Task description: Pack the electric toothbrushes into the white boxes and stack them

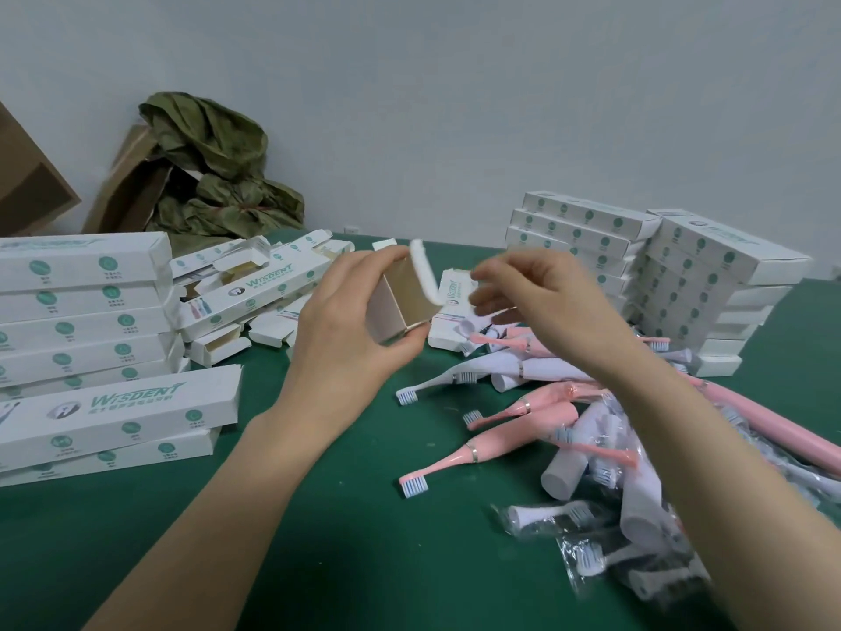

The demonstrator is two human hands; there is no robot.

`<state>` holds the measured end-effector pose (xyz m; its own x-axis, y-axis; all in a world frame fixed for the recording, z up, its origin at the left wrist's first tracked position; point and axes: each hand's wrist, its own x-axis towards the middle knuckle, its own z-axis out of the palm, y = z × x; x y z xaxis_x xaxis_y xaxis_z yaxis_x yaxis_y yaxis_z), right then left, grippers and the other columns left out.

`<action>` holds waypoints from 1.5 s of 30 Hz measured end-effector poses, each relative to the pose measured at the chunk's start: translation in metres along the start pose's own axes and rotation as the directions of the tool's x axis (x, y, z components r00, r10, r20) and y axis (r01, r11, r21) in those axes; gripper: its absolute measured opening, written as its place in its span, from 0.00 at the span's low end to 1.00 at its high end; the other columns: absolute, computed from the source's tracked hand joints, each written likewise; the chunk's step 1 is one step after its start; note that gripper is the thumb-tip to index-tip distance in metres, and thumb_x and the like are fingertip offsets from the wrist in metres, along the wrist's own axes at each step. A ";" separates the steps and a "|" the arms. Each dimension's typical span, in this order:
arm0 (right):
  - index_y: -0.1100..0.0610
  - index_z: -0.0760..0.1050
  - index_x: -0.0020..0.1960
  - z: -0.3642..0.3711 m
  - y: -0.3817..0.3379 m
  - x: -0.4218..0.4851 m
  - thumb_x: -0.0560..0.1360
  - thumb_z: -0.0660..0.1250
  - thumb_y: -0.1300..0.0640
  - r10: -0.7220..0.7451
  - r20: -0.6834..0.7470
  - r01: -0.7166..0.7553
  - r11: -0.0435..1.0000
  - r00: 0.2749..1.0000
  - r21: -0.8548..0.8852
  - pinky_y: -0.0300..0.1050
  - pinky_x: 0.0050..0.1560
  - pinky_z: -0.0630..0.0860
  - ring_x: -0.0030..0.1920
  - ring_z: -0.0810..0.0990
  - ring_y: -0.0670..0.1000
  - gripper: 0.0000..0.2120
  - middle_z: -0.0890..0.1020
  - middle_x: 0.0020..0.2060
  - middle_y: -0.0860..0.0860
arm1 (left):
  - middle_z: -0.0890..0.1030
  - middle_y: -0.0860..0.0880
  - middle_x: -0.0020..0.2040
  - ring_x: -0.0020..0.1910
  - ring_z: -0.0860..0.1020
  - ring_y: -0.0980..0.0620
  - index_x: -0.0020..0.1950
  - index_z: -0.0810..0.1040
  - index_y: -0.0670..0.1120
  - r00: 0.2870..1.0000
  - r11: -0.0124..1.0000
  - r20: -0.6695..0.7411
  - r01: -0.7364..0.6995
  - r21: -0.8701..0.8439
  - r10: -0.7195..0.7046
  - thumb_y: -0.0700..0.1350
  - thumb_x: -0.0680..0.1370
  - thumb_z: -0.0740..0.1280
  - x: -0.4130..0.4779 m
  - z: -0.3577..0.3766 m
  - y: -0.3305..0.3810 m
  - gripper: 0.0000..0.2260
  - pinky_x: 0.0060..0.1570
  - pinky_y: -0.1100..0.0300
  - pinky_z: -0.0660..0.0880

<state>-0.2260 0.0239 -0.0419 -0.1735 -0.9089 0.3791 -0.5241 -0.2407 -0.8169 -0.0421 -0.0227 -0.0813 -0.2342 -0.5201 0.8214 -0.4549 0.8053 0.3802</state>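
Observation:
My left hand [346,321] grips a white box [400,302] end-on above the green table, its end open toward me and showing a brown inside. Its end flap [425,273] sticks up and is blurred. My right hand [532,289] hovers just right of the flap, fingers curled and apart, nothing in it. Pink and white electric toothbrushes [523,412] lie in a loose pile under my right forearm. Several bagged brush heads [587,544] lie nearer me.
Closed white boxes are stacked at the left [82,311] and at the back right [682,275]. Open empty boxes [255,289] lie jumbled behind my left hand. Brown cartons [132,179] and green wrapping [214,166] stand against the wall. Green table surface [318,539].

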 end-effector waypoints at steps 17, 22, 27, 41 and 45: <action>0.53 0.72 0.37 -0.043 0.072 0.004 0.74 0.69 0.47 0.372 0.219 -0.041 0.579 0.902 -0.814 0.40 0.32 0.64 0.34 0.72 0.51 0.13 0.76 0.32 0.49 | 0.72 0.52 0.57 0.56 0.69 0.57 0.66 0.72 0.49 0.998 0.997 0.052 0.025 0.066 -0.029 0.40 0.66 0.75 -0.007 0.012 -0.019 0.29 0.53 0.75 0.58; 0.54 0.77 0.39 -0.040 0.046 -0.002 0.74 0.64 0.42 0.092 0.186 -0.025 0.943 0.978 -0.331 0.35 0.30 0.64 0.27 0.69 0.43 0.16 0.73 0.27 0.46 | 0.73 0.51 0.57 0.56 0.68 0.56 0.65 0.73 0.49 0.997 0.996 0.048 0.051 0.069 -0.054 0.39 0.66 0.75 -0.008 0.016 -0.023 0.29 0.54 0.72 0.59; 0.58 0.79 0.49 -0.017 0.018 -0.016 0.71 0.62 0.43 0.134 0.291 -0.252 0.873 0.947 0.417 0.35 0.21 0.65 0.24 0.69 0.46 0.19 0.75 0.28 0.49 | 0.75 0.50 0.57 0.56 0.68 0.54 0.64 0.72 0.46 0.992 0.991 0.076 0.098 0.089 -0.104 0.39 0.66 0.75 -0.004 0.021 -0.034 0.28 0.52 0.69 0.60; 0.63 0.75 0.53 0.032 -0.017 -0.029 0.76 0.60 0.54 0.013 0.350 -0.268 0.668 0.937 0.694 0.38 0.42 0.78 0.38 0.80 0.48 0.13 0.80 0.41 0.57 | 0.77 0.49 0.53 0.53 0.70 0.52 0.64 0.74 0.44 0.990 0.994 0.087 0.108 0.019 -0.109 0.47 0.69 0.71 0.003 0.029 -0.030 0.24 0.49 0.66 0.62; 0.59 0.72 0.52 0.062 -0.021 -0.026 0.81 0.56 0.56 0.029 0.242 -0.186 0.729 0.970 0.659 0.50 0.48 0.82 0.41 0.84 0.52 0.08 0.82 0.41 0.50 | 0.73 0.60 0.44 0.48 0.71 0.55 0.57 0.73 0.57 0.984 0.985 0.093 0.159 -0.071 -0.152 0.47 0.73 0.62 0.000 0.025 -0.025 0.13 0.43 0.65 0.68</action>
<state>-0.1590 0.0318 -0.0613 0.0182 -0.9709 0.2390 0.1996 -0.2307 -0.9523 -0.0522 -0.0500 -0.1014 -0.2413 -0.6607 0.7108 -0.4243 0.7305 0.5351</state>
